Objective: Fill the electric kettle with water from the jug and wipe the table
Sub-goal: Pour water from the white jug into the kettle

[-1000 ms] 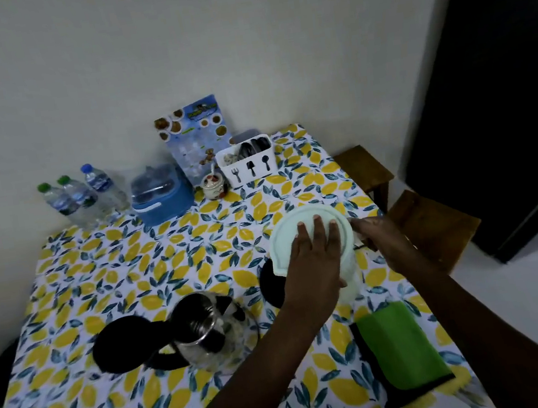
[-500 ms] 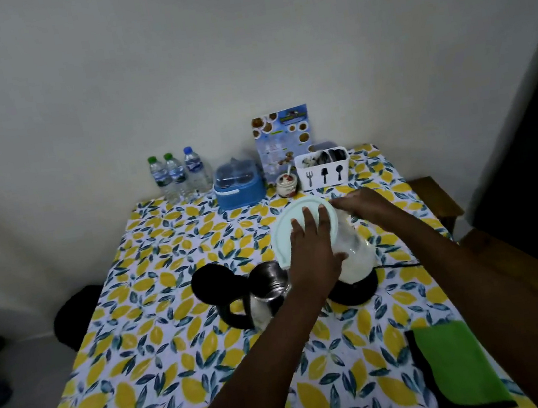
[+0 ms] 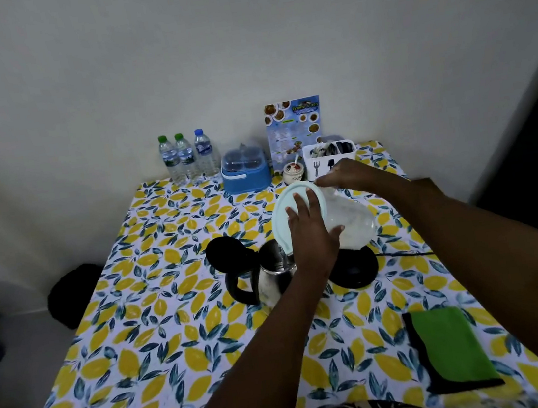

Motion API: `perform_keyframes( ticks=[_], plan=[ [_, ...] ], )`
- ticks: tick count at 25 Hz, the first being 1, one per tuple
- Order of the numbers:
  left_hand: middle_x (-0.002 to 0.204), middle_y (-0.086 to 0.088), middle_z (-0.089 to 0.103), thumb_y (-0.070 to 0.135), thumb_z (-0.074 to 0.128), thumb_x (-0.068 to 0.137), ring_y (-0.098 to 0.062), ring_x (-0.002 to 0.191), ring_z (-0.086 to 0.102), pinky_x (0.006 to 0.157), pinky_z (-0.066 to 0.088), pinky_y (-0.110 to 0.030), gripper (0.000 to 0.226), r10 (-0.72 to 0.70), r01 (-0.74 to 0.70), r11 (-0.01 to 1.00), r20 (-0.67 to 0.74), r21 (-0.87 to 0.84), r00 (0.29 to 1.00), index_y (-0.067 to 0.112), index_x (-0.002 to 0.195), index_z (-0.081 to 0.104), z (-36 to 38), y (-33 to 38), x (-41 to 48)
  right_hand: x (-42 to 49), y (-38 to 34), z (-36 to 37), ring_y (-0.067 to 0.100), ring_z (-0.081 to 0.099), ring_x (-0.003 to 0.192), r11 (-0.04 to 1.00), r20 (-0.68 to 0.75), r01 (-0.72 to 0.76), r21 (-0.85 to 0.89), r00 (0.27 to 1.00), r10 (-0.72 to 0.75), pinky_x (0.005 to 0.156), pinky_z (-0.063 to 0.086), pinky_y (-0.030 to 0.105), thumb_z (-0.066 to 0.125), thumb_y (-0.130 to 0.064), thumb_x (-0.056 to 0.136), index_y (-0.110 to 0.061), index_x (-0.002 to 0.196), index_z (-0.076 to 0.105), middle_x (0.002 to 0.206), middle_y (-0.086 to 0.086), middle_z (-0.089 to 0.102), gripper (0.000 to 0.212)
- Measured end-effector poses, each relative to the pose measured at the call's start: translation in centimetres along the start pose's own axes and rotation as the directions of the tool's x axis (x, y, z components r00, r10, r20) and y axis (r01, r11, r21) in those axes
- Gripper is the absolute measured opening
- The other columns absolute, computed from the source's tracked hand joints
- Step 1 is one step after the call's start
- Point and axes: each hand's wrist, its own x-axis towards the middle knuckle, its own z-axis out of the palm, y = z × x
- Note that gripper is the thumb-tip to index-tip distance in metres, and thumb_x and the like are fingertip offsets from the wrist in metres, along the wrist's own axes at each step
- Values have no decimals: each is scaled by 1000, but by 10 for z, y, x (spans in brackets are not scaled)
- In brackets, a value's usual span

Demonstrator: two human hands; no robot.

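A clear plastic jug (image 3: 350, 223) with a pale green lid (image 3: 283, 214) is tilted left over the steel electric kettle (image 3: 272, 274), whose black lid (image 3: 224, 253) stands open. My left hand (image 3: 312, 235) presses flat on the jug's lid. My right hand (image 3: 343, 177) grips the jug at its far side. The kettle stands off its black base (image 3: 356, 266), just left of it. A green cloth with a black edge (image 3: 450, 349) lies folded near the table's front right.
The table (image 3: 160, 323) has a lemon-print cover. Along the wall stand three water bottles (image 3: 186, 156), a blue container (image 3: 245, 170), a small jar (image 3: 292, 172), a menu card (image 3: 293, 127) and a white cutlery holder (image 3: 328, 157). A black cord (image 3: 402, 254) runs right from the base.
The jug has tipped further left over the open kettle. The camera has pulled back and up, so more of the wall and table shows. Both hands stay on the jug.
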Motion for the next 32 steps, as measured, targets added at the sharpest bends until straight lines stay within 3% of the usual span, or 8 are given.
perform_keyframes(
  ticks=[9, 13, 15, 21, 25, 27, 32],
  plan=[
    [163, -15, 3, 37, 68, 85, -45, 148, 4, 121, 10, -48, 98, -38, 37, 995, -11, -95, 999, 16, 154, 1, 6, -7, -7, 3, -4, 7, 9, 55, 59, 993, 23, -49, -103, 998, 52, 57, 40, 27, 72, -48, 78, -14, 62, 69, 62, 2, 60, 37],
    [164, -14, 4, 38, 69, 85, -46, 147, 7, 121, 11, -48, 99, -38, 37, 995, -13, -93, 999, 16, 154, 2, 7, -8, -9, 1, -3, 7, 11, 42, 50, 996, 12, -56, -75, 998, 57, 54, 33, 30, 74, -48, 74, -19, 47, 53, 47, -4, 44, 45],
    [164, -13, 5, 38, 70, 84, -45, 147, 8, 121, 13, -48, 99, -34, 32, 995, -16, -92, 999, 17, 154, 2, 6, -7, -8, 0, -4, 5, 10, 44, 49, 996, 14, -50, -70, 999, 51, 53, 35, 28, 74, -46, 75, -21, 45, 55, 39, -9, 45, 43],
    [164, -12, 4, 37, 71, 83, -43, 148, 6, 121, 13, -50, 100, -30, 27, 993, -21, -117, 999, 18, 154, 3, 2, -8, -4, -1, -9, 3, 12, 56, 61, 993, -7, -54, -106, 999, 54, 56, 41, 27, 73, -50, 75, -17, 65, 69, 64, 1, 62, 35],
    [164, -12, 4, 37, 71, 83, -43, 148, 5, 120, 16, -52, 101, -23, 20, 991, -23, -133, 999, 18, 154, 2, 0, -12, -2, 0, -12, 3, 19, 57, 71, 992, 5, -85, -93, 996, 86, 65, 42, 31, 72, -50, 76, 0, 82, 72, 77, 11, 64, 50],
    [164, -12, 5, 37, 72, 82, -43, 148, 7, 120, 16, -52, 102, -11, 8, 992, -24, -127, 1000, 17, 154, 2, -3, -12, -2, -1, -13, 3, 19, 60, 73, 993, -6, -93, -77, 996, 93, 68, 44, 31, 73, -50, 76, -2, 87, 74, 82, 11, 68, 49],
    [163, -15, 8, 36, 73, 82, -42, 148, 9, 120, 14, -52, 102, 24, -26, 994, -25, -109, 999, 13, 153, 3, -6, -14, -2, -8, -15, 2, 13, 54, 61, 996, -33, -69, -58, 997, 67, 58, 39, 28, 73, -46, 78, -15, 66, 67, 66, 4, 60, 34]
  ],
)
